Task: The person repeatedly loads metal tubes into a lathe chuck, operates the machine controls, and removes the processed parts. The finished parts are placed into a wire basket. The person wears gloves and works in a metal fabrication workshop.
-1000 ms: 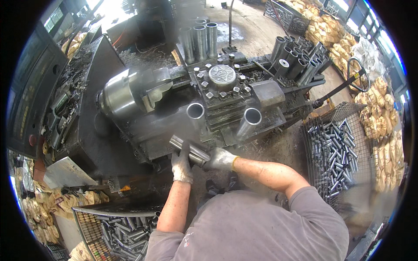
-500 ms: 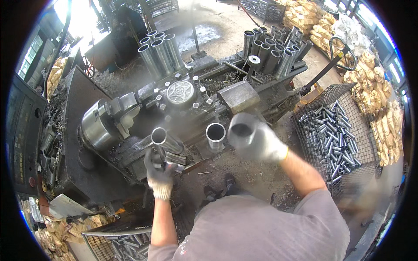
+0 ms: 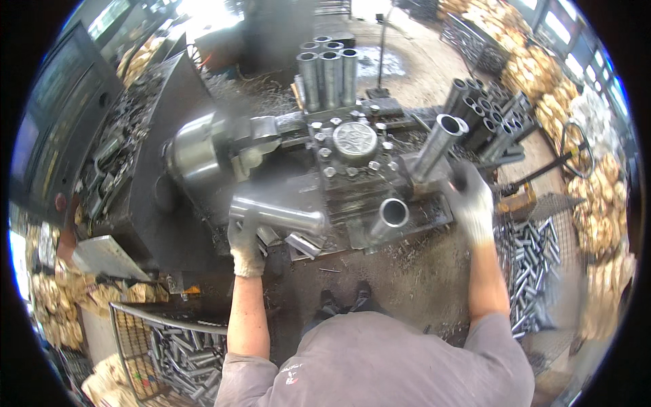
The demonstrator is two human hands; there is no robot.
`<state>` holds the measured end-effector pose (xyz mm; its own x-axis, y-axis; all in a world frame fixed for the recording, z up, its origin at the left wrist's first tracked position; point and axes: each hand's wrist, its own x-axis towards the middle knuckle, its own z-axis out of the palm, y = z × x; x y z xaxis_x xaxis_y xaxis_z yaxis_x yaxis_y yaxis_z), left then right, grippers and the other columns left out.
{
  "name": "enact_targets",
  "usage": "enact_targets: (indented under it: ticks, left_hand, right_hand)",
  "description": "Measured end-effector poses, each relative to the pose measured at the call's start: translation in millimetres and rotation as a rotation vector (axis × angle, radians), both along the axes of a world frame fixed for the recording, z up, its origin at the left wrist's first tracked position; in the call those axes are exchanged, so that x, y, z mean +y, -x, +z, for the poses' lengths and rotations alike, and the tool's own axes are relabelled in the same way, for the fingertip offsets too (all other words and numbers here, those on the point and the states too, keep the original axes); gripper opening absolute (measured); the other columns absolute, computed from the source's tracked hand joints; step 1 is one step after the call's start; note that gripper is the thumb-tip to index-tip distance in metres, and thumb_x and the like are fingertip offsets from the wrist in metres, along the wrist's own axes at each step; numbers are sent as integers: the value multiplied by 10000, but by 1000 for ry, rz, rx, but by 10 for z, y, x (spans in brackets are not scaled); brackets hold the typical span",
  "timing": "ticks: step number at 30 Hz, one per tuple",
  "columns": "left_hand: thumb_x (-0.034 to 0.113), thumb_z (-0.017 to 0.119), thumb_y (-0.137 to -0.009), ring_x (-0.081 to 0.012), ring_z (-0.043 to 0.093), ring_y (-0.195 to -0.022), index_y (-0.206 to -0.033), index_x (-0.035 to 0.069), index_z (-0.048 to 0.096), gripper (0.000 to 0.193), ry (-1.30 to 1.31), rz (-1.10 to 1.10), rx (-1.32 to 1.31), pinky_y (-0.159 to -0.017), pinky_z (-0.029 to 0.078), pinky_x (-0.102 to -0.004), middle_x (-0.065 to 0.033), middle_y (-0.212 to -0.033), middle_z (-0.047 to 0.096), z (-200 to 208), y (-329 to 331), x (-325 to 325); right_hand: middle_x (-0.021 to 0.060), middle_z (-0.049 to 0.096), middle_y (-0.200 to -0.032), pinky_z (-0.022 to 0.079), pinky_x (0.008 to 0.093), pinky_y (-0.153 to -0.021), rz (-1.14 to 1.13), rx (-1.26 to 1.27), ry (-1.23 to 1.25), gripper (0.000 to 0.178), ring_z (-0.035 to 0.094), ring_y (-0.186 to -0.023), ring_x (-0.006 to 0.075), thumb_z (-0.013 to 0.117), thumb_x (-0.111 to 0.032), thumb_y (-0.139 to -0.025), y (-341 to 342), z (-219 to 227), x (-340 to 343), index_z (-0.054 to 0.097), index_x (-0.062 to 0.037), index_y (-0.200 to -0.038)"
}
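Note:
My left hand (image 3: 245,245), in a grey-and-white work glove, is closed around a shiny metal tube (image 3: 281,214) near its left end. The tube lies nearly level in front of the lathe's chuck (image 3: 198,152). My right hand (image 3: 473,200), gloved too, is beside a metal block, just right of a tube (image 3: 438,144) that leans upright on it. A gap shows between that hand and the tube; its fingers are smeared by motion. Another short tube (image 3: 390,218) stands at the machine's near edge, between my hands.
A bolted tool turret (image 3: 354,140) sits mid-machine, with upright tubes (image 3: 329,71) behind it. More tubes (image 3: 485,115) stand at the back right, near a pallet jack handle (image 3: 576,152). Wire bins of short pipes stand right (image 3: 532,271) and lower left (image 3: 186,356).
The tube from my right hand now leans on the block, and that hand has moved right. In my left hand the tube has tipped from upright to nearly level. The whole view has shifted.

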<state>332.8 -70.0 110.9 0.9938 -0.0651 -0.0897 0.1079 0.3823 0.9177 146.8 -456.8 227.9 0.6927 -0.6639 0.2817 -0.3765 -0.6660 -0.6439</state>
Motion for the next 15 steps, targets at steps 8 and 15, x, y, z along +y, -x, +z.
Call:
enact_targets:
  ticks: [8,15]
  left_hand:
    - [744,582,-982,-341,688,-1063,-1369,-9,609,847,868,-444,178,-978,568,-532,-155,-1217,704,-367,204,377]
    - [798,560,-959,-355,720,-1031,-1358,23,621,874,590,-257,235,-929,599,-547,-177,-1166,727,-892,169,625]
  right_hand:
    - [178,748,-884,610,475,-638,654,242,147,391,768,-784,323,783,-375,-906,-509,-1332,2183,717,-45,-1105]
    - [163,776,-887,610,480,-710,716,444,-20,301,763,-799,394,728,-330,-913,-1079,-1122,2089,740,-52,-1026]
